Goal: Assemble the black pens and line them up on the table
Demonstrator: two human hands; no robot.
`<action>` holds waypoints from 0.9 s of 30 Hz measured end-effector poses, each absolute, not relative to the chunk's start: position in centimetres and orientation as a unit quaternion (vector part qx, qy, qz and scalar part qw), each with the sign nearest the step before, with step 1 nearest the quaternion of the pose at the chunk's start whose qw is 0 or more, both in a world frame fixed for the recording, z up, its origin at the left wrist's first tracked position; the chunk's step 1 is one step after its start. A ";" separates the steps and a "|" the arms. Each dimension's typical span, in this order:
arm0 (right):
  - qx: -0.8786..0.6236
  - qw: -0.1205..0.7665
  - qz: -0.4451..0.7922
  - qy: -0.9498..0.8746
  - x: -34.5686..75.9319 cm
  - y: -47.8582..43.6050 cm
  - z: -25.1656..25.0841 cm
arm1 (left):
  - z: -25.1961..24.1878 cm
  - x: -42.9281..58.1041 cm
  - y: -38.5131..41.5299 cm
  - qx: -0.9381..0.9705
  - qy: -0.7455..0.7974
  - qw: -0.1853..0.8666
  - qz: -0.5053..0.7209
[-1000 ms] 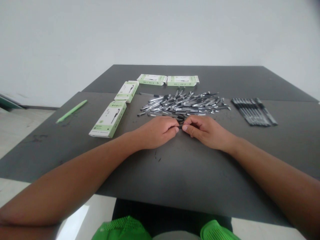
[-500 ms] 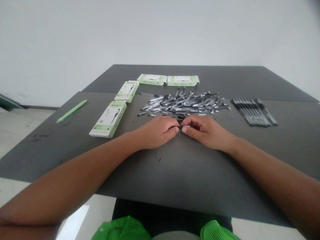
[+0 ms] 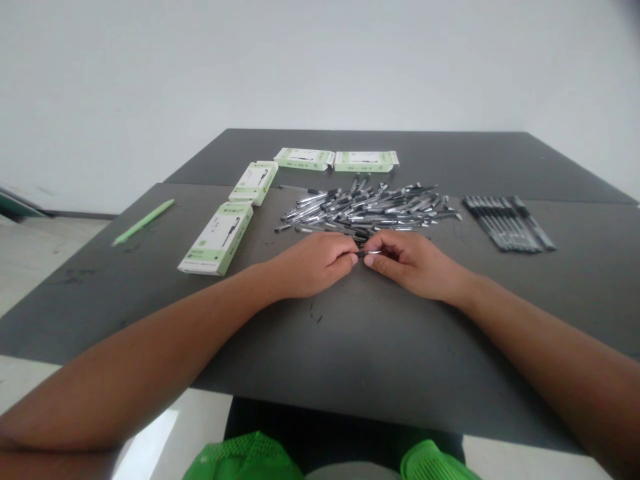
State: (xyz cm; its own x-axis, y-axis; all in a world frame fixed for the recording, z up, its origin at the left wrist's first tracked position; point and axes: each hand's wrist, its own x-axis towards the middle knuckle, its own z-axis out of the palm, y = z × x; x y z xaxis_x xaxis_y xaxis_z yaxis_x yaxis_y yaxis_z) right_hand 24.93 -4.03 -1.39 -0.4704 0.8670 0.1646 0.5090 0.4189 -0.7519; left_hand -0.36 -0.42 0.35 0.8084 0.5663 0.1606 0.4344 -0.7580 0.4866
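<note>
The left hand (image 3: 325,263) pinches a slim dark pen (image 3: 369,253) between thumb and bent fingers, palm down; the right hand (image 3: 407,263) curves in from the other side, its thumb and forefinger set about the pen's pale, thin tip, though I cannot tell from here whether they grip it or only ring it; the pen lies crosswise in the small gap between the two hands, low over the dark table (image 3: 400,360), at the near edge of a loose pile of pens (image 3: 370,203); those pens point every which way, clear barrels and black grips jumbled together; off to the right, well apart from the pile, a neat row of pens (image 3: 503,223) lies side by side, the rightmost at a slight angle to its neighbours; two green-and-white boxes (image 3: 217,239) stretch along the left, one beyond the other, and two more boxes (image 3: 367,161) lie end to end on the far side of the pile; farther left rests a light green stick (image 3: 144,223), slanting away; a pale wall (image 3: 320,67) stands behind it all.
</note>
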 end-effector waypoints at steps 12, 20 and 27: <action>-0.441 0.266 0.302 -0.802 25.1 -3.9 -1.6 | 0.2 -0.3 -0.3 0.929 0.268 0.211 0.146; -0.443 0.267 0.303 -0.800 25.0 -3.9 -1.5 | 0.3 -0.3 -0.4 0.927 0.266 0.218 0.149; -0.445 0.267 0.302 -0.800 25.0 -4.0 -1.4 | 0.3 -0.4 -0.4 0.926 0.269 0.219 0.150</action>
